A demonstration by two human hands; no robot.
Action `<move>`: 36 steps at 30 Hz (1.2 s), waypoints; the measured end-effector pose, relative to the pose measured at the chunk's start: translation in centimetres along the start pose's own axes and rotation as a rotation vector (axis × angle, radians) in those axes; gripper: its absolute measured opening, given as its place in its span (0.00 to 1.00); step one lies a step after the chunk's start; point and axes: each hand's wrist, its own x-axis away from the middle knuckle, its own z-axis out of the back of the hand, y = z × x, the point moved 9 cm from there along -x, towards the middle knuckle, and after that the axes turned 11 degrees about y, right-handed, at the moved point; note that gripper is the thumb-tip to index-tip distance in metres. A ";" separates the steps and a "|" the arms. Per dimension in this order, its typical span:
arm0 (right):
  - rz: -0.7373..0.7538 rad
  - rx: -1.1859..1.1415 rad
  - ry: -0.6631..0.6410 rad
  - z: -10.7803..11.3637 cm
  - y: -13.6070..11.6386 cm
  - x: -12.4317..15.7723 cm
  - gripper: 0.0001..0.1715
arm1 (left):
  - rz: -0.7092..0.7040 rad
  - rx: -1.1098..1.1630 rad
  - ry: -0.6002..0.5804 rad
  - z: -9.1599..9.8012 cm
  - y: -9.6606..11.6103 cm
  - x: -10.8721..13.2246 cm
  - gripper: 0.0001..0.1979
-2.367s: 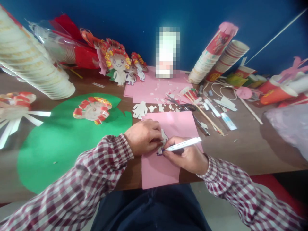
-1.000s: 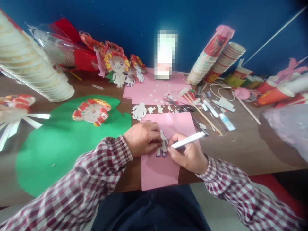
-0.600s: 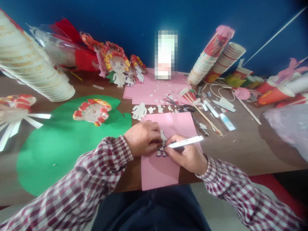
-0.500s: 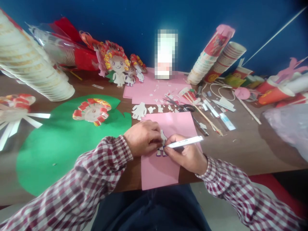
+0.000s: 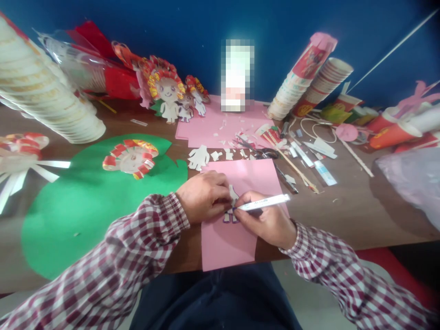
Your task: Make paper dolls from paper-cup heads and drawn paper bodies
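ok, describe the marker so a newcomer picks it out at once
On the table, find the pink sheet at the near edge. Over it, in the grip of the right hand, is the marker: slim, white, dark lettering. Unlike the white pieces lying farther off, it is held.

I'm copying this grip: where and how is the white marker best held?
Probably low on the white marker, just behind its tip, coming from the right: its slender barrel slants rightward, while the left hand and paper figure lie to its left. The right hand pinches it there.
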 end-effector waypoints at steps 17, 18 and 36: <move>-0.055 -0.067 -0.050 -0.4 0.2 0.1 0.02 | 0.013 0.007 0.005 -0.1 -0.3 0.2 0.06; -0.055 -0.065 -0.051 -0.5 0.2 0.2 0.02 | 0.015 0.007 0.004 -0.1 -0.3 0.2 0.06; -0.053 -0.100 -0.027 -0.2 0.2 0.0 0.03 | -0.021 0.016 0.021 0.1 0.0 0.1 0.05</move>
